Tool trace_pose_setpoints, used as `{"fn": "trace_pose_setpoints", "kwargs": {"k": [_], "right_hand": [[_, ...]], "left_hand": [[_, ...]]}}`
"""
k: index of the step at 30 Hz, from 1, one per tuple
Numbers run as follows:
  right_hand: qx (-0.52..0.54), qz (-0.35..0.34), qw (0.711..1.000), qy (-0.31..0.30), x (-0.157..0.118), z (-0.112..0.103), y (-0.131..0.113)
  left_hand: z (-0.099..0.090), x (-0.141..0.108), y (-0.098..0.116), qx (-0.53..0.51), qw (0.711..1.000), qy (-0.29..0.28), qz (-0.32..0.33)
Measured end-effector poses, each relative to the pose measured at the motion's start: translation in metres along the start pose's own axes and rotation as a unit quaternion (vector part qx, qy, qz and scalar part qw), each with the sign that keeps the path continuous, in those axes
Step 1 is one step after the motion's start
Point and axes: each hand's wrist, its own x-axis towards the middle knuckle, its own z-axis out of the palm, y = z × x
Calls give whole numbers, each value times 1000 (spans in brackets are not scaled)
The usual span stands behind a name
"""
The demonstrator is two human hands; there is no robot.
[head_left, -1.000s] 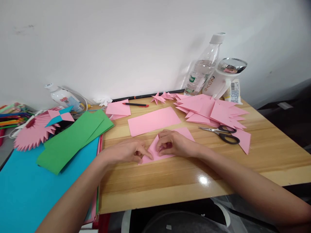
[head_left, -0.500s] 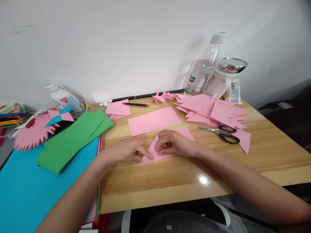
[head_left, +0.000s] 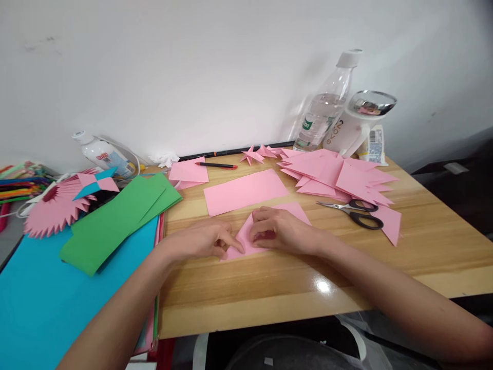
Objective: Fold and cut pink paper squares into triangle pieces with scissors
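Observation:
A strip of pink paper (head_left: pixel 296 209) lies on the wooden table under both hands, its left part folded over at a slant. My left hand (head_left: pixel 206 239) is at the paper's left end, index finger stretched out and pressing on it, thumb at the lower edge and the other fingers curled. My right hand (head_left: pixel 279 229) rests on the middle of the strip, fingers bent and closed on the paper near the fold. The fingertips hide part of the folded layer. Just behind, a second pink paper strip (head_left: pixel 246 191) lies flat.
Scissors (head_left: pixel 358 211) lie right of my hands, before a pile of folded pink pieces (head_left: pixel 331 172). Behind stand a water bottle (head_left: pixel 325 110) and a white mug (head_left: pixel 352 126). At left are green strips (head_left: pixel 119 221) on blue sheets (head_left: pixel 57 298). A pen (head_left: pixel 217 165) rests at the back.
Both hands keep nearly the same hold on the pink paper. The whole view has shifted slightly; otherwise the things on the table lie as before.

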Motion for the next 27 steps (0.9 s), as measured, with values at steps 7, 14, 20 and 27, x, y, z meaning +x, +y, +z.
{"fn": "trace_pose_setpoints", "kwargs": {"k": [7, 14, 20, 27], "right_hand": [[-5, -8, 1000, -9, -2, 1, -2], [77, -25, 997, -12, 2, 3, -1], [64, -7, 998, -22, 1, 3, -1], [45, 36, 997, -42, 3, 0, -3]], "left_hand": [[0, 0, -1, -6, 1000, -2, -27], [3, 0, -1, -14, 999, 9, -50], [4, 0, -2, -24, 998, 16, -52], [0, 0, 2, -16, 998, -3, -62]]}}
